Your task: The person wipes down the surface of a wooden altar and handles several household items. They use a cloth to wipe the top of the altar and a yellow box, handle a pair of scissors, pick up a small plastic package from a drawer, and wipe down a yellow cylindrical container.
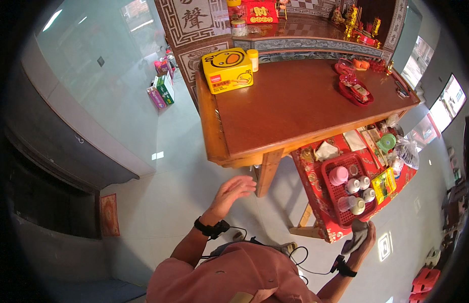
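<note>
My right hand point(366, 244) grips a grey cloth point(355, 235) beside the near corner of a small table with a red patterned cover point(317, 189). On that cover lies a red plastic basket tray point(332, 197), just beyond the cloth. It bears a pink cup point(338, 175), several upturned white cups point(353, 185) and a clear cup point(346, 203). My left hand point(234, 192) hangs in the air with nothing in it, fingers stretched out. It is nearest to the wooden leg point(269, 172) of the large brown-topped table point(283, 110), apart from it.
A yellow carton point(229, 72) and a yellow-capped bottle point(253, 60) stand on the large table's left. Red dishes point(354, 91) sit at its right. A yellow packet point(384, 185) and green fan point(387, 142) lie past the tray. Red stools point(424, 280) stand at lower right.
</note>
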`<state>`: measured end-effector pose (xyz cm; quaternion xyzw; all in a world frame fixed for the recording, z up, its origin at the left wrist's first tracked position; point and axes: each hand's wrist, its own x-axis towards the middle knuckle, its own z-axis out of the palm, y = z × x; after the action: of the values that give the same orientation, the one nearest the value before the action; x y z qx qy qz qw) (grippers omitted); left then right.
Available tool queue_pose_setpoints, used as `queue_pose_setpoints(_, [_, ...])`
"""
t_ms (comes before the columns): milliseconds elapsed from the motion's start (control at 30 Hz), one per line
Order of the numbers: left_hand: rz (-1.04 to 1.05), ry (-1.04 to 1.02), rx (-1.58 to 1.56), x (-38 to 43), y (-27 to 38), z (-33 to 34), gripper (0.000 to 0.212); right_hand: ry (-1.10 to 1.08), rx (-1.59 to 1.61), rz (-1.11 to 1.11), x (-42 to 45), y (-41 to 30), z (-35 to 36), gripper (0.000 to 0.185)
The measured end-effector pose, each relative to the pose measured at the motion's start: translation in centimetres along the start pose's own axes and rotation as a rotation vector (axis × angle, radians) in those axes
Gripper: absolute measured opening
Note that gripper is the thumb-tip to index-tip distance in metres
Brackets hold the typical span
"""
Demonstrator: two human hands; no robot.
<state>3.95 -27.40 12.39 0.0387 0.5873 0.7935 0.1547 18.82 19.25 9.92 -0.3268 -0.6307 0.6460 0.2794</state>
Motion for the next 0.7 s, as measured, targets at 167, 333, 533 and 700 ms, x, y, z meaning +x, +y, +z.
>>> queue_pose_setpoints(167, [0.14, 0.105, 0.038, 0.3, 3.8, -7.3, 0.034, -0.251, 0.132, 0.057, -4.8, -6.2, 13.7, 0.028])
queue_pose_setpoints(333, [0.215, 0.31, 0.068, 1.5, 6.3, -12.6, 0.03, -0.569, -0.158, -0.186, -3.1, -11.8, 22.1, 0.022])
queue_pose_setpoints(533, [0.377, 0.411, 0.382, 3.1, 6.0, -13.8, 0.022, -0.877, -0.282, -0.73, 3.0, -22.4, 38.4, 0.02])
queue_pose_setpoints(700, [0.387, 0.337, 0.57, 5.2, 7.4, -13.5, 0.02, -0.896, -0.689, -1.073, 12.4, -25.0, 55.5, 0.034])
